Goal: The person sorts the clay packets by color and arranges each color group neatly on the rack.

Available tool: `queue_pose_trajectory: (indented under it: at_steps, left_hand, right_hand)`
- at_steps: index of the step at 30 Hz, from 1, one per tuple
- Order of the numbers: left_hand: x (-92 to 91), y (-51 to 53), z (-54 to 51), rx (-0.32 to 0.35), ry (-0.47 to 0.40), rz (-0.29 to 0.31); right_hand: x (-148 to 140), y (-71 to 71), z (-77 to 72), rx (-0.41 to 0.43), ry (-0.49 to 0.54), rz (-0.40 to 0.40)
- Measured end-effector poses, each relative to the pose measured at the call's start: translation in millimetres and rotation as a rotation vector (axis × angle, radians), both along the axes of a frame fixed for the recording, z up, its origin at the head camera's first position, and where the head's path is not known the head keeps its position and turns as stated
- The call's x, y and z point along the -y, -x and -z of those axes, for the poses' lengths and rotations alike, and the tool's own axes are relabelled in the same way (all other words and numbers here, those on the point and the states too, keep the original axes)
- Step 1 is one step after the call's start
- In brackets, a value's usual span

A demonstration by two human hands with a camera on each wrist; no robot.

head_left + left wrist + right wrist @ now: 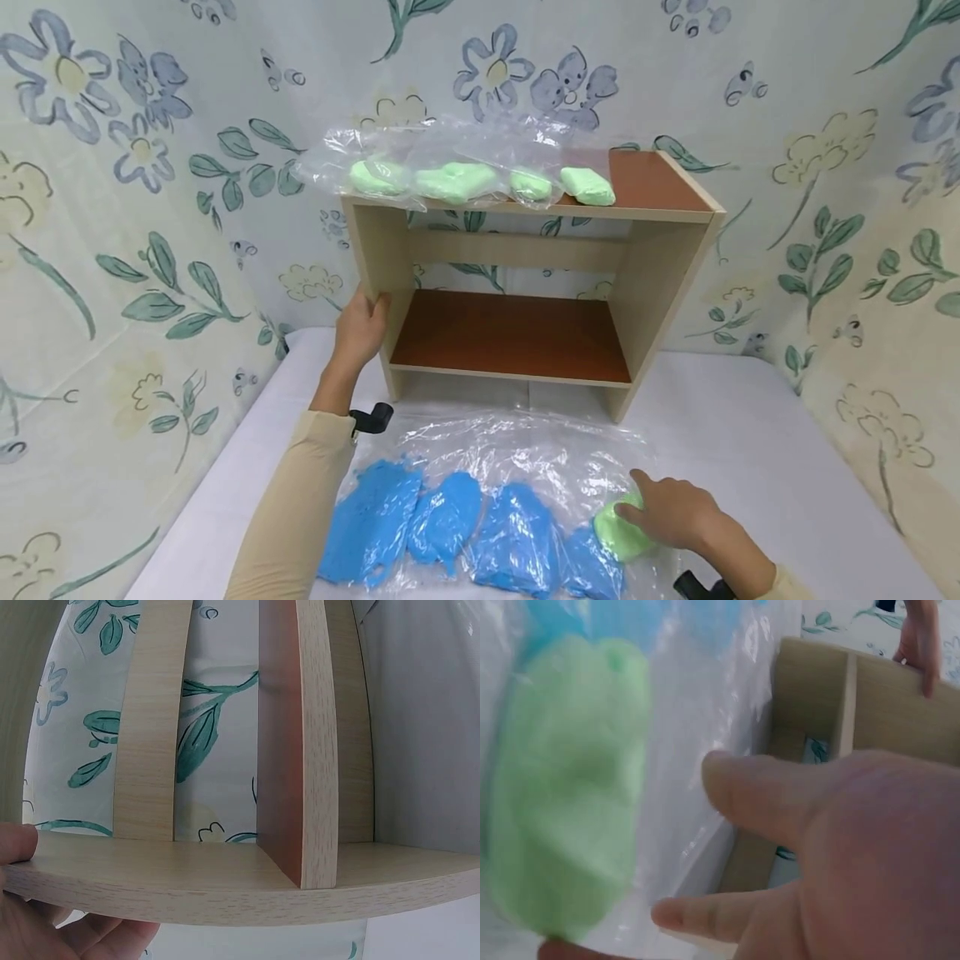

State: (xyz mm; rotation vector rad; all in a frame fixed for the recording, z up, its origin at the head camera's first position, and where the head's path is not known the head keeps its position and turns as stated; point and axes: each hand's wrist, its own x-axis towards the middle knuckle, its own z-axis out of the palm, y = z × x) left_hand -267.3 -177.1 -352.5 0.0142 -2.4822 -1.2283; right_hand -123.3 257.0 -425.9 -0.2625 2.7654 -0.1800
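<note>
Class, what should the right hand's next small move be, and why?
Probably pinch the green piece with the right hand: its fingers are spread at that piece, which lies at the right end of the blue pieces, while four green lumps sit on the shelf unit.

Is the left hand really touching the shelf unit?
Touching: in the left wrist view, the left hand grips the shelf unit's side panel, thumb inside, fingers outside.

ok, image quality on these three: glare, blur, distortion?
Head: bright glare streaks on the clear plastic around the blue lumps, shelf edges readable; left wrist: long side edge of the shelf bows, probably lens distortion; right wrist: green lump and right hand look soft, can't tell if from motion or focus.
</note>
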Motion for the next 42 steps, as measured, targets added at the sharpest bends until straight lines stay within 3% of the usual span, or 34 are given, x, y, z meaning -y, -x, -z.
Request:
queue_pose_trajectory:
  at_steps: [6, 12, 19, 27, 31, 37, 42]
  left_hand:
    - [0.6, -0.2, 1.3, 0.008, 0.006, -0.012]
    - [0.0, 0.1, 0.7, 0.013, 0.003, -0.011]
    - [0.0, -0.3, -1.7, 0.02, -0.007, -0.019]
    - [-2.5, 0.6, -2.0, 0.003, 0.007, -0.024]
    - [-1.6, -0.6, -1.5, 0.007, 0.016, -0.031]
    - [-1.4, 0.5, -1.7, 0.007, 0.031, -0.031]
    - [0.2, -0.6, -2.4, 0.016, 0.025, -0.032]
  right_hand:
    - [1.1, -11.6, 11.5, 0.036, -0.042, 0.077]
    - [-1.6, -13.2, 25.2, -0.038, -0.005, 0.067]
    - [-3.0, -4.3, 35.7, -0.093, 0.14, 0.117]
    - [-26.5, 5.1, 36.0, -0.053, 0.354, 0.247]
    - [-43.5, 7.0, 31.9, 0.018, 0.421, 0.302]
    - [-54.3, 2.3, 32.0, 0.037, 0.557, 0.269]
    - [-52.8, 1.3, 34.8, 0.003, 0.58, 0.247]
